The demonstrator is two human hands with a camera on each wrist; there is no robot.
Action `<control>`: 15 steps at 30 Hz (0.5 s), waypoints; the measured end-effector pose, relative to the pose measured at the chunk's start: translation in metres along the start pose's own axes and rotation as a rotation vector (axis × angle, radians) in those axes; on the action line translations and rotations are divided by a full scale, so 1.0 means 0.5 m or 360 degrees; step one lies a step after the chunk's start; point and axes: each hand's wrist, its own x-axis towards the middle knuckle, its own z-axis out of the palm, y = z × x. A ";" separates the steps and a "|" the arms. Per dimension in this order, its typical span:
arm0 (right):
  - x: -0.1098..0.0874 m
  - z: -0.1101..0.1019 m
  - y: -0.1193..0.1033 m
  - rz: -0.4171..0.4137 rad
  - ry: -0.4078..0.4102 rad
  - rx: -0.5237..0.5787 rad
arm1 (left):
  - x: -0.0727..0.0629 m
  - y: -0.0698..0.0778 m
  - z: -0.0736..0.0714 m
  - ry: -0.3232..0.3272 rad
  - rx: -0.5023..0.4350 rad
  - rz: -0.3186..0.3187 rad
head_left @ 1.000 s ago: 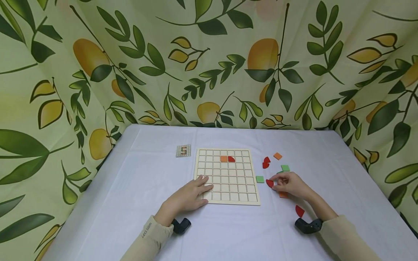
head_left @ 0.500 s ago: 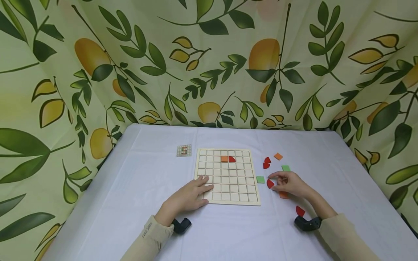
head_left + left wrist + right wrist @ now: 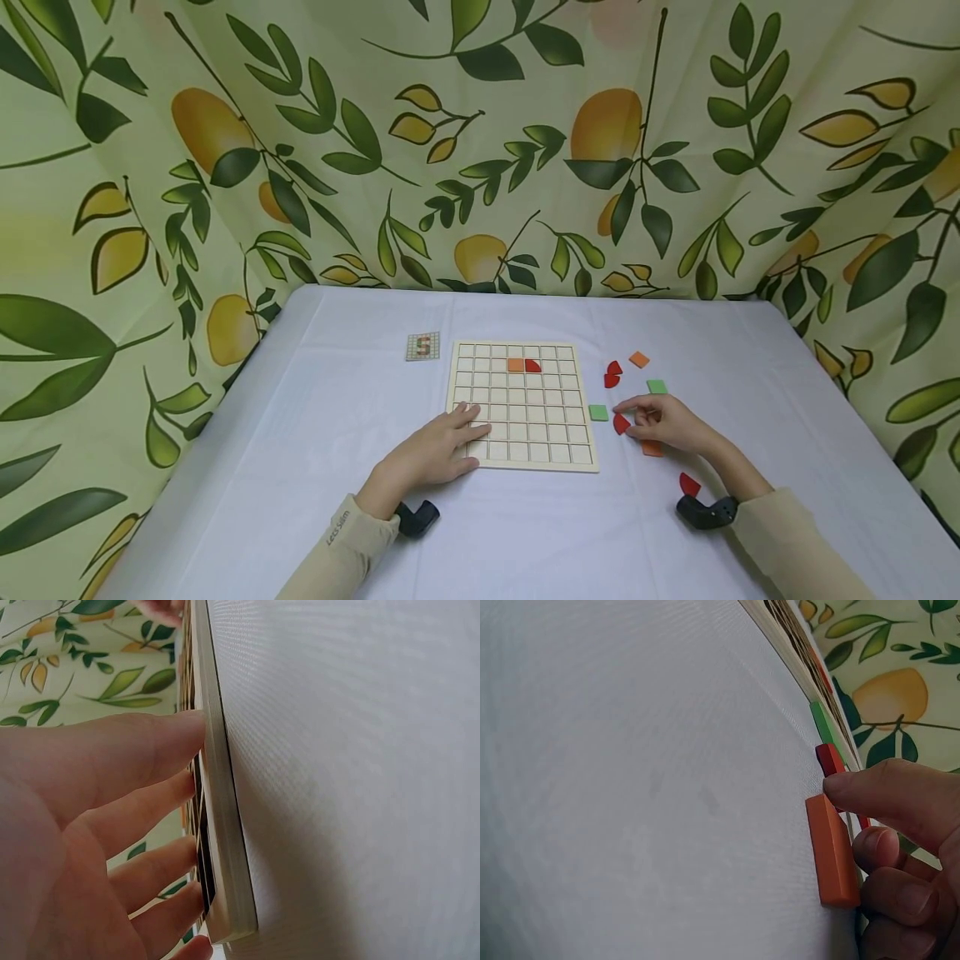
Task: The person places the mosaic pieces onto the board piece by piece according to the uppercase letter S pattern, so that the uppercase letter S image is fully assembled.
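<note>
My left hand (image 3: 438, 446) lies with spread fingers on the lower left corner of the square grid board (image 3: 534, 465). In the left wrist view, its thumb (image 3: 176, 735) rests at the board's edge. An orange square (image 3: 515, 365) and a red quarter-circle piece (image 3: 532, 366) sit side by side in upper cells. My right hand (image 3: 663, 423) is right of the board, thumb at one edge of a loose red quarter-circle piece (image 3: 621, 423) lying on the cloth. Its index fingertip hovers near that piece's upper end. An orange block (image 3: 832, 851) lies beneath the hand.
A small pattern card (image 3: 423, 347) lies left of the board. Right of it are a green square (image 3: 597, 412), another green square (image 3: 656, 387), two red quarter-circles (image 3: 612, 375), an orange square (image 3: 639, 359) and a red piece (image 3: 689, 484) by the right wrist camera (image 3: 707, 512).
The right index fingertip has moved slightly left, off the red quarter-circle piece, which has turned a little on the cloth. The left hand stays on the board.
</note>
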 end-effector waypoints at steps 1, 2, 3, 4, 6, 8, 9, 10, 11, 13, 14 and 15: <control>0.001 0.001 -0.001 0.0012 0.0009 -0.0004 | 0.000 0.000 0.000 0.0000 -0.0002 -0.0005; 0.001 0.001 -0.003 0.0016 0.0016 -0.0008 | 0.000 0.000 0.000 -0.0001 -0.0003 -0.0008; 0.001 0.002 -0.004 0.0033 0.0028 -0.0010 | 0.001 -0.001 0.000 -0.0002 0.0004 -0.0009; 0.002 0.002 -0.005 0.0045 0.0039 -0.0013 | 0.001 -0.002 0.001 -0.0002 0.0004 -0.0011; 0.001 0.003 -0.007 0.0065 0.0061 -0.0027 | 0.002 -0.003 0.002 -0.0001 0.0016 -0.0007; 0.000 0.003 -0.008 0.0073 0.0081 -0.0049 | 0.003 -0.004 0.003 -0.0003 0.0031 -0.0002; -0.001 0.003 -0.007 0.0085 0.0094 -0.0053 | 0.003 -0.004 0.004 -0.0002 0.0036 0.0001; -0.002 0.003 -0.007 0.0082 0.0103 -0.0061 | 0.003 -0.004 0.004 0.0000 0.0034 0.0003; -0.002 0.003 -0.006 0.0078 0.0113 -0.0064 | 0.003 -0.004 0.004 0.0002 0.0039 0.0005; -0.004 0.003 -0.005 0.0066 0.0128 -0.0068 | 0.003 -0.003 0.004 -0.0001 0.0056 0.0005; -0.004 0.003 -0.005 0.0060 0.0135 -0.0064 | 0.004 -0.004 0.004 -0.0002 0.0061 0.0002; -0.004 0.003 -0.005 0.0056 0.0143 -0.0058 | 0.003 -0.004 0.004 -0.0003 0.0066 0.0001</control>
